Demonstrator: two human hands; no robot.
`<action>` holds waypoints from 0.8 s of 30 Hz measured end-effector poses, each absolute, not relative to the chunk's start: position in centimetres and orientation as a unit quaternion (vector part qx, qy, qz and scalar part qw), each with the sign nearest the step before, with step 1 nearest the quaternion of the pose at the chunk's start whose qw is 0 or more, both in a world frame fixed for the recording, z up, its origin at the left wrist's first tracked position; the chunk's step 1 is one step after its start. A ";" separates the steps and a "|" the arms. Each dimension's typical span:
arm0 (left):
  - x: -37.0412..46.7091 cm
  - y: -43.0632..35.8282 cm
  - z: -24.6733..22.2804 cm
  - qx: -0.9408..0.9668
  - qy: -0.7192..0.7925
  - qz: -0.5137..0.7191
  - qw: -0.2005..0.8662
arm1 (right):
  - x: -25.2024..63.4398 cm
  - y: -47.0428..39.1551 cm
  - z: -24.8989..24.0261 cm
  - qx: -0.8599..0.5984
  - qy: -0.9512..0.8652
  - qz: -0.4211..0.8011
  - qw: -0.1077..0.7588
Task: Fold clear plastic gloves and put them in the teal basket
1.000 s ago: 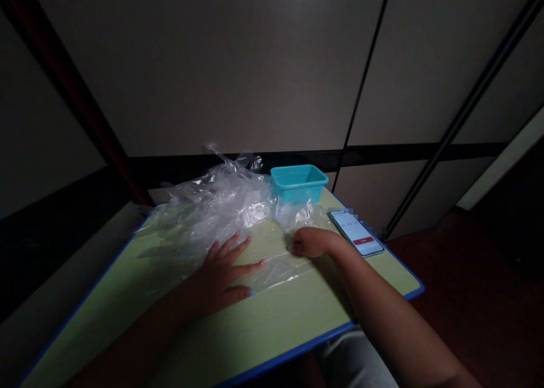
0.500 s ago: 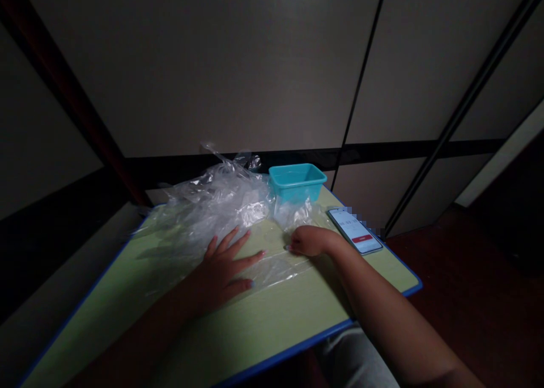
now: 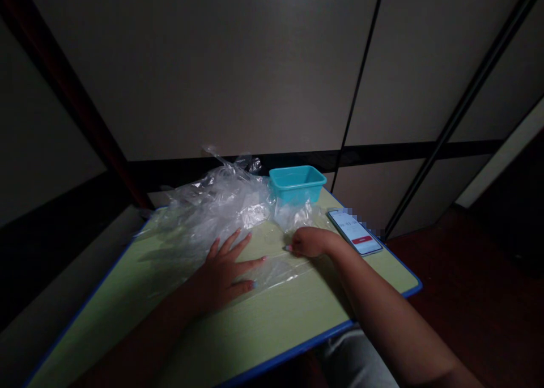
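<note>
My left hand (image 3: 225,274) lies flat with fingers spread, pressing on a clear plastic sheet or bag (image 3: 278,272) that is laid out on the table. To its right, my right hand (image 3: 312,242) is closed in a fist-like pinch, low over the same plastic. Its thumb points left; whatever its fingers hold, if anything, is hidden or too small to name. Beyond my left hand is a big heap of crumpled clear plastic (image 3: 216,198). A smaller crumpled piece of clear plastic (image 3: 297,213) lies just behind my right hand.
A turquoise plastic basket (image 3: 297,194) stands at the table's back edge. Right of my right hand lies a phone (image 3: 357,232) with a lit timer-like screen. The light green table (image 3: 272,331) has a blue rim. Cabinet panels (image 3: 238,71) rise close behind it.
Both hands stay almost in place. The view has shifted very slightly. The plastic heap and the basket look unmoved.
</note>
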State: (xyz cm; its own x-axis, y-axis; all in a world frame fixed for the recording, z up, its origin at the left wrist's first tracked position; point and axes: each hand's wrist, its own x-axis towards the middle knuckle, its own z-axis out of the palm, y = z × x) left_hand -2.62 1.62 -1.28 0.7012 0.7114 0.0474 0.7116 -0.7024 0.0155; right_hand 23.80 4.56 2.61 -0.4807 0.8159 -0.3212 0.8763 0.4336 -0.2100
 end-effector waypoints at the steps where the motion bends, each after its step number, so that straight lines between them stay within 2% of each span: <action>1: -2.6 1.6 -1.2 -0.922 -0.386 -0.024 0.002 | 23.8 4.5 2.6 0.502 0.843 -0.176 0.081; 5: -2.6 1.6 -1.1 -0.923 -0.384 -0.028 0.009 | 23.9 4.4 2.6 0.497 0.851 -0.166 0.038; 8: -2.6 1.7 -1.3 -0.924 -0.381 -0.030 0.018 | 23.7 4.4 2.4 0.471 0.854 -0.199 -0.093; 11: -2.7 1.8 -1.5 -0.926 -0.376 -0.035 0.027 | 23.3 4.6 1.9 0.373 0.812 -0.371 -0.254; 13: -2.8 1.8 -1.6 -0.927 -0.373 -0.038 0.029 | 23.0 4.8 1.5 0.307 0.750 -0.496 -0.312; 16: -2.8 1.8 -1.7 -0.926 -0.373 -0.043 0.030 | 22.4 5.2 0.8 0.275 0.692 -0.572 -0.344; 24: -2.6 1.7 -1.4 -0.925 -0.376 -0.047 0.031 | 20.5 5.6 -0.7 0.282 0.691 -0.574 -0.336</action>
State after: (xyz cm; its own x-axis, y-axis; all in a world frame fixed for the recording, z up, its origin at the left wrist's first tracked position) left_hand -2.57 1.72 -1.41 0.7133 0.6922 0.1100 0.6980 -0.7158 -0.0216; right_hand 20.54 5.64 -0.72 -0.6148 0.7761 0.1403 0.0040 0.1810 -0.9835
